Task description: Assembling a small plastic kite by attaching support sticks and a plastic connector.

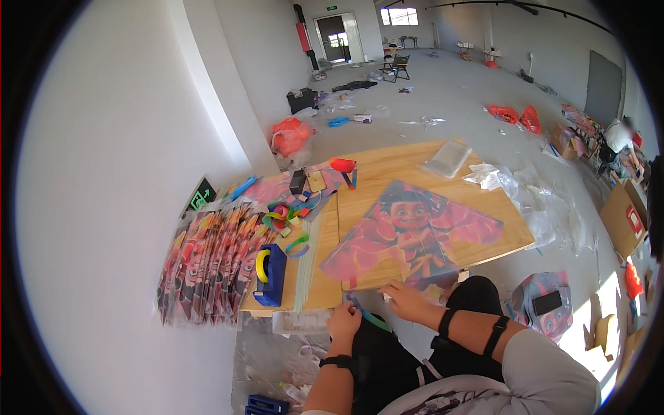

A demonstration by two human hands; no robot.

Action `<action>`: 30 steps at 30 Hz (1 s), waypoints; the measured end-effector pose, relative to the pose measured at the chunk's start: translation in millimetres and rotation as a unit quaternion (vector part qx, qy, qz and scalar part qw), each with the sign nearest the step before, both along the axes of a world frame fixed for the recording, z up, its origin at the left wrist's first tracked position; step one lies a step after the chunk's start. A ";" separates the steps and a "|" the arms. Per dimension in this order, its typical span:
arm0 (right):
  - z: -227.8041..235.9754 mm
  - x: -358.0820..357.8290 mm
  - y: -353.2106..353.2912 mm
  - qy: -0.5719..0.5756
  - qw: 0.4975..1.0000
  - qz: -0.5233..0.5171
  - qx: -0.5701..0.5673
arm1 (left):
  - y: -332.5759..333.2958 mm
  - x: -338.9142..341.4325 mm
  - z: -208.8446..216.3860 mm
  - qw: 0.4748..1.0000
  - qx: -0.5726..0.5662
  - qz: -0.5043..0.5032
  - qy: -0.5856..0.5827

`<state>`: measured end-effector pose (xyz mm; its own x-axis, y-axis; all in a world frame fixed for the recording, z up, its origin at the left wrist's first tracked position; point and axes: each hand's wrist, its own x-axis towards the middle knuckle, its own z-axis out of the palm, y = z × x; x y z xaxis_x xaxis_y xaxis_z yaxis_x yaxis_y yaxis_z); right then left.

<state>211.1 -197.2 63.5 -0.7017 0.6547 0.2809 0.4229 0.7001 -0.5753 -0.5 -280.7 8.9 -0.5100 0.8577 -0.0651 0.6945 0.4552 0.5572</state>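
A diamond-shaped kite, printed with a cartoon figure in red, pink and dark tones, lies spread on the wooden table. My left hand is closed at the table's front edge, pinching a blue-green ribbon that hangs in a curve over my lap. To its right, my right hand reaches to the kite's lower edge with fingers stretched out to the left. Its fingertips are close to the kite; whether they touch it I cannot tell.
Left on the table are a blue tape dispenser with yellow tape, coloured ribbon rolls, thin pale rods and a stack of folded kites. A clear plastic sleeve lies at the back. A phone rests at right.
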 end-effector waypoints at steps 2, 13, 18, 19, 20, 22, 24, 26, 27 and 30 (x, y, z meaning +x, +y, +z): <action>0.3 44.8 -4.0 -0.027 0.999 -0.035 -0.019 | 3.9 1.1 0.6 1.000 0.013 -0.010 0.006; 18.7 212.0 -11.2 0.017 0.962 -0.265 -0.062 | 43.3 4.8 -3.3 0.989 -0.100 -0.053 0.092; 15.2 227.9 -16.7 0.039 0.952 -0.299 -0.049 | 48.6 5.4 -12.6 0.990 -0.107 -0.018 0.088; 17.4 231.3 -17.7 0.029 0.947 -0.317 -0.040 | 47.8 7.8 -9.9 0.992 -0.090 -0.009 0.088; 18.7 234.1 -18.3 0.019 0.942 -0.335 -0.032 | 48.6 8.7 -13.7 0.992 -0.094 -0.009 0.088; 18.9 239.4 -17.0 0.009 0.938 -0.346 -0.031 | 48.9 6.9 -17.4 0.994 -0.081 -0.003 0.076; 17.0 244.1 -17.5 -0.002 0.933 -0.358 -0.027 | 45.8 2.7 -17.6 0.993 -0.086 -0.010 0.079; 14.3 248.3 -18.7 0.005 0.928 -0.370 -0.037 | 45.1 3.0 -15.9 0.993 -0.091 -0.016 0.080; 12.9 250.8 -19.6 0.003 0.929 -0.369 -0.038 | 44.6 5.7 -12.3 0.992 -0.088 -0.012 0.088; 8.3 256.1 -21.1 0.029 0.929 -0.368 -0.027 | 44.2 11.7 -0.3 0.993 -0.072 -0.046 0.079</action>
<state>467.2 -218.3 71.8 -0.0443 0.9655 0.2568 0.7431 0.2036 -0.6374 11.3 -236.5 8.6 -0.4439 0.8886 -0.1158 0.8100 0.4532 0.3722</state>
